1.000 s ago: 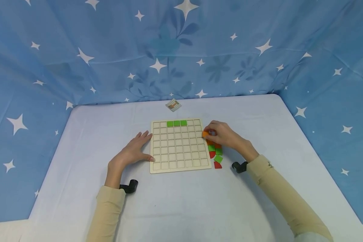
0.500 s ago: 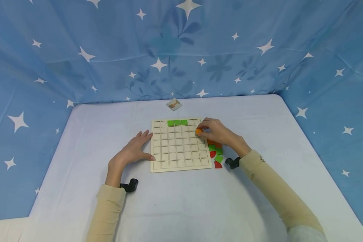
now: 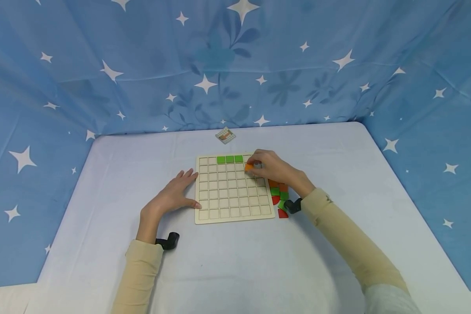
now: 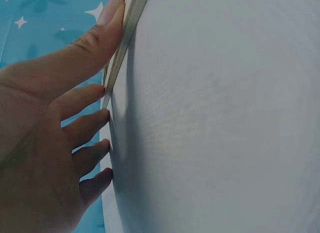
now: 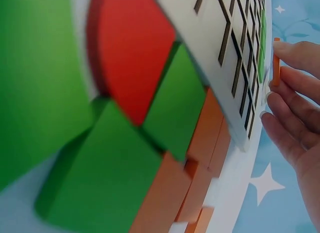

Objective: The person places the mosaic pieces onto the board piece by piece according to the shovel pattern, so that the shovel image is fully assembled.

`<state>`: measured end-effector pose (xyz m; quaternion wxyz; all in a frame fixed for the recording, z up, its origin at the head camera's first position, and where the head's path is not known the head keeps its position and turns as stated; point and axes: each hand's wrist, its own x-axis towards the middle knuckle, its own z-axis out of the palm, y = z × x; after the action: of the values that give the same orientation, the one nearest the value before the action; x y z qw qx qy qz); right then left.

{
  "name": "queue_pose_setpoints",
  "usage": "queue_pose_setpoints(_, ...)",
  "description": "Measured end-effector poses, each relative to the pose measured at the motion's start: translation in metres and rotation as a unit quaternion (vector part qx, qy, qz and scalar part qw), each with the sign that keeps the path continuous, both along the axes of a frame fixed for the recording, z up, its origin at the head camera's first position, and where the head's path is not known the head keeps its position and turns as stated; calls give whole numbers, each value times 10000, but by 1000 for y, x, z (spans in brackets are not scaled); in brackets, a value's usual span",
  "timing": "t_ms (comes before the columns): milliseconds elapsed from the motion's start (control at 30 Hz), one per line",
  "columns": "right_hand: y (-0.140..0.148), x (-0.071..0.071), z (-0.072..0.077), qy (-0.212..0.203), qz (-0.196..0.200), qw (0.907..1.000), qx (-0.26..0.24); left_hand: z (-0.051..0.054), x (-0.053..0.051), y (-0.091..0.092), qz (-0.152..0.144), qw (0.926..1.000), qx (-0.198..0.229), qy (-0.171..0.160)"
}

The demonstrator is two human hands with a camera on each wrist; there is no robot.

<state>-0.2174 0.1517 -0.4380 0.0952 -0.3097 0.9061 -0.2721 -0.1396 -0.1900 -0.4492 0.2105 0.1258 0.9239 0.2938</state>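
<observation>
A pale wooden grid board [image 3: 223, 203] lies on the table, three green square tiles [image 3: 230, 159] set in its far row. My left hand [image 3: 172, 194] rests at the board's left edge with thumb and fingers spread; in the left wrist view the thumb [image 4: 92, 45] touches the edge. Over the far right part of the board, my right hand [image 3: 274, 168] pinches an orange tile [image 3: 249, 167] between thumb and fingertips. Seen from the right wrist, that orange tile [image 5: 276, 63] stands on edge in the grip. Whether it touches the board I cannot tell.
Along the board's right side lie loose pieces: green tiles [image 3: 274, 191], orange tiles [image 3: 284, 188] and red rounded pieces [image 3: 282, 213]. A small pattern card [image 3: 225, 135] lies behind the board. Blue star-printed cloth [image 3: 149, 65] hangs beyond the table's far edge.
My right hand has carried the orange tile leftward from the board's right edge to over its far right cells. The left hand stays in place.
</observation>
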Motion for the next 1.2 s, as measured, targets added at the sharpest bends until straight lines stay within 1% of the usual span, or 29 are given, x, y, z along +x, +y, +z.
queue_pose_setpoints(167, -10, -4, -1, -44, 121, 9999, 49, -1, 1, 0, 6, 10000, -30, 13)
queue_pose_setpoints(300, -17, -5, -2, -81, 191, 9998, 80, -2, 1, 1, 13, 10000, -55, -50)
queue_pose_setpoints(500, -29, -8, -2, -104, 175, 9998, 73, 0, 2, 2, 21, 10000, -61, -36)
queue_pose_setpoints(800, -44, -13, -1, -54, 370, 9992, 150, 0, 2, 2, 35, 9999, -68, -73)
queue_pose_setpoints(1200, -56, -18, -3, -49, 433, 9985, 328, 1, 1, 1, 59, 10000, -62, -43)
